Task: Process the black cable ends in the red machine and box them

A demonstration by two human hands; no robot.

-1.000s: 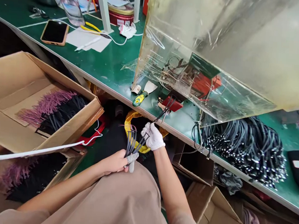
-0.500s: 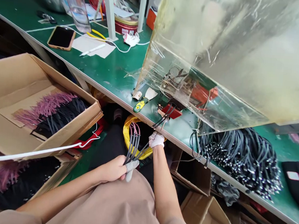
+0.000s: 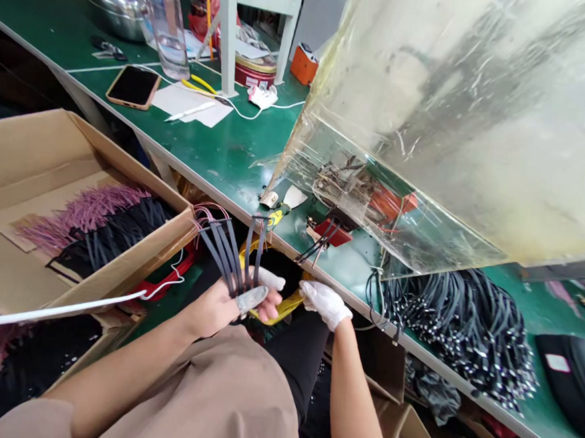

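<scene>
Cables [image 3: 222, 254] in the head view sit gripped in the left hand [image 3: 224, 304], near the bench edge [image 3: 362, 294]; long axes fan away from the body, most leaning left, pink-wired ends outward. Gloved right hand [image 3: 325, 303]: fingers bunched; whether gripping anything, I cannot tell.

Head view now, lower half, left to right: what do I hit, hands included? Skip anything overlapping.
Cardboard box of pink-and-black cables → left hand holding black strips → gloved right hand → heap of black cables → black item with a white label.
</scene>
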